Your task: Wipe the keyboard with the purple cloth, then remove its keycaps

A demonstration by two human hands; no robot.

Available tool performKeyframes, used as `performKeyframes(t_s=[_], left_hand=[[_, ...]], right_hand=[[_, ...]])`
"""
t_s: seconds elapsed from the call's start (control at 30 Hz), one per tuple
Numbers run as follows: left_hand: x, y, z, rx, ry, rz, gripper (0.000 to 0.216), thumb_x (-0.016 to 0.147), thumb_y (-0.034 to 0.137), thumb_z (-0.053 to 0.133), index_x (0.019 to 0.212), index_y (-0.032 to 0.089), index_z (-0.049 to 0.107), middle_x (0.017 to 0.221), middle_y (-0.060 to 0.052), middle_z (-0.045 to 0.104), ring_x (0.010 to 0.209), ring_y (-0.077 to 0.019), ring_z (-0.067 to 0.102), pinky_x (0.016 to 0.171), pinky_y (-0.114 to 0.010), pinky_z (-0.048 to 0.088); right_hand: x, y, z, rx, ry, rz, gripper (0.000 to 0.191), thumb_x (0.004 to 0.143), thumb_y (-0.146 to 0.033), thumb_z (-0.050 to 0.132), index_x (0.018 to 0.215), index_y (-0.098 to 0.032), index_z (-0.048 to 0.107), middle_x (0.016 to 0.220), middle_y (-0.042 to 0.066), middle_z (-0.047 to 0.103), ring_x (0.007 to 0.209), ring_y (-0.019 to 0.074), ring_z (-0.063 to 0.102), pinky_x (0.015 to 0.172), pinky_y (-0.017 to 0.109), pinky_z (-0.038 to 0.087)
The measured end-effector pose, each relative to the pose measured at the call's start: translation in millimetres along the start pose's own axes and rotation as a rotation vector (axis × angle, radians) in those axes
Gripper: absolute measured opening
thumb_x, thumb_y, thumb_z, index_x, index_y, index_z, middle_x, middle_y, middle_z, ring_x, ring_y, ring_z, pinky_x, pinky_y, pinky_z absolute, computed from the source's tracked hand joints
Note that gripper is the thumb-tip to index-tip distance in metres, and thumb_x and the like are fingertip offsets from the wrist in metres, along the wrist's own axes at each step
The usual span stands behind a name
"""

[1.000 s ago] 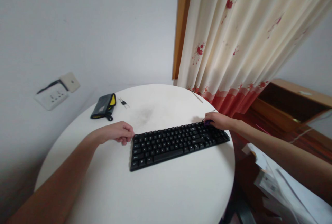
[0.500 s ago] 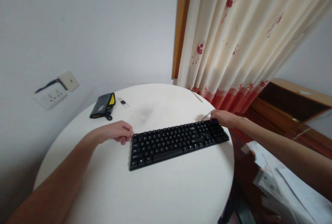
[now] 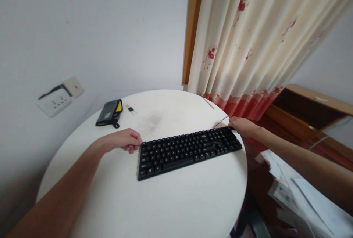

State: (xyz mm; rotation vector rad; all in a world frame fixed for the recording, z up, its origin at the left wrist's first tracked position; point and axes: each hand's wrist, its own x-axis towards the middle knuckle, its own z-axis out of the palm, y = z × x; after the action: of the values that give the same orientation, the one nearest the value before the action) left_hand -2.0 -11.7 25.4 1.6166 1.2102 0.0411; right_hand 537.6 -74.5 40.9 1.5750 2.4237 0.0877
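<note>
A black keyboard lies flat on the round white table, slightly angled. My left hand is closed at its left back corner, thumb and finger pinching the edge. At the right back corner is my right hand, with its fingers closed around a small dark thing, mostly hidden beneath them. A thin dark cable curves from behind the keyboard close to my right fingers.
A grey pouch with yellow lining lies at the back left, beside a small black piece with thin metal prongs. A thin stick-like tool rests near the back right edge. Papers and plastic bags are at the lower right.
My right hand has shifted a little to the right, toward the keyboard's right end; the dark purple thing under its fingers shows less. My left hand and the keyboard stay put.
</note>
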Motion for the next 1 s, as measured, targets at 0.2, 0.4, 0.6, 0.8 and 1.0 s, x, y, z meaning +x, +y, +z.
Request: performKeyframes(t_s=[0.2, 0.4, 0.6, 0.8, 1.0], left_hand=[[1.4, -4.2, -0.2, 0.005, 0.003, 0.017, 0.017, 0.067, 0.033, 0.067, 0.068, 0.016, 0.068, 0.068, -0.003, 0.069, 0.059, -0.0137, 0.064, 0.052, -0.02, 0.037], [1.1, -6.4, -0.6, -0.009, 0.009, 0.009, 0.017, 0.066, 0.033, 0.066, 0.069, 0.016, 0.068, 0.069, -0.003, 0.07, 0.06, -0.0142, 0.064, 0.052, -0.02, 0.036], [-0.5, -5.4, 0.0, -0.021, 0.014, 0.013, 0.016, 0.066, 0.031, 0.065, 0.069, 0.015, 0.068, 0.068, -0.003, 0.07, 0.059, -0.0139, 0.064, 0.052, -0.02, 0.036], [-1.3, -5.7, -0.6, -0.027, 0.026, 0.0, 0.015, 0.065, 0.028, 0.062, 0.069, 0.015, 0.068, 0.067, -0.003, 0.07, 0.059, -0.0148, 0.066, 0.053, -0.021, 0.036], [0.9, -9.2, -3.2, -0.045, 0.009, -0.005, 0.016, 0.065, 0.027, 0.06, 0.072, 0.015, 0.069, 0.067, -0.003, 0.071, 0.058, -0.0162, 0.068, 0.052, -0.021, 0.037]], right_hand=[[-22.5, 20.2, 0.2, 0.033, 0.058, 0.104, 0.031, 0.078, 0.001, 0.048, 0.086, -0.017, 0.072, 0.094, 0.01, 0.069, 0.093, 0.0226, 0.064, 0.077, 0.027, 0.046], [-19.9, 39.2, -29.0, 0.138, 0.209, 0.313, 0.023, 0.077, -0.01, 0.054, 0.086, -0.02, 0.073, 0.089, 0.005, 0.073, 0.08, 0.0206, 0.066, 0.069, 0.025, 0.045], [22.4, 36.4, -56.8, 0.297, 0.43, 0.283, 0.025, 0.079, -0.013, 0.054, 0.092, -0.016, 0.075, 0.087, 0.006, 0.076, 0.078, 0.0206, 0.068, 0.07, 0.025, 0.049], [98.5, 28.9, -62.5, 0.491, 0.475, 0.277, 0.023, 0.079, -0.018, 0.061, 0.097, -0.016, 0.075, 0.093, 0.005, 0.077, 0.084, 0.0205, 0.069, 0.076, 0.027, 0.053], [189.2, 23.8, -57.6, 0.479, 0.383, 0.3, 0.026, 0.082, -0.022, 0.066, 0.106, -0.016, 0.072, 0.1, 0.005, 0.075, 0.091, 0.019, 0.068, 0.082, 0.025, 0.052]])
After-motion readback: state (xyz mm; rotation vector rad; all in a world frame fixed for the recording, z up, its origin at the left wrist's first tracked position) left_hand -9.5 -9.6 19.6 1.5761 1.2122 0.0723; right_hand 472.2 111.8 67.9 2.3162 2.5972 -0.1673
